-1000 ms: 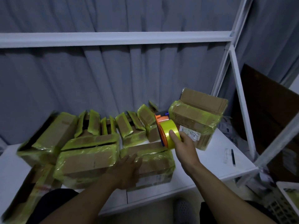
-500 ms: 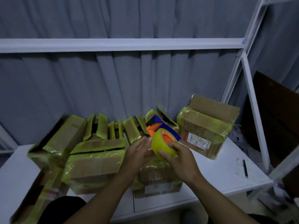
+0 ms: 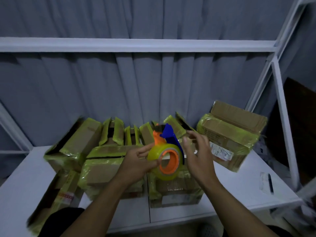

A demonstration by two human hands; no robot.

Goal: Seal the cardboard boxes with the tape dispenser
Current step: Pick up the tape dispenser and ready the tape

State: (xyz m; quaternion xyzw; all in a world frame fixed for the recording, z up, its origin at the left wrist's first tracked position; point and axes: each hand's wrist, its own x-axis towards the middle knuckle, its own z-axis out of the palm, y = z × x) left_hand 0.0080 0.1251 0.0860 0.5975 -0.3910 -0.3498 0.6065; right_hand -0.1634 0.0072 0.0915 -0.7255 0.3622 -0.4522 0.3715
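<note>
our left hand (image 3: 136, 164) grips the yellow-green tape roll (image 3: 153, 155) of the orange-and-blue plastic tape dispenser (image 3: 171, 137), held in the air above the tape-wrapped brown cardboard boxes (image 3: 106, 171) on the white table (image 3: 239, 185). our right hand (image 3: 198, 156) hangs just beside it, fingers spread, grasping nothing. we judge the dispenser light and rigid and its glossy roll slick. the blue frame looks the surer hold, clear of the cutter.

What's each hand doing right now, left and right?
Left hand: grips the tape dispenser by its yellow roll.
Right hand: open, fingers spread beside the dispenser, holding nothing.
</note>
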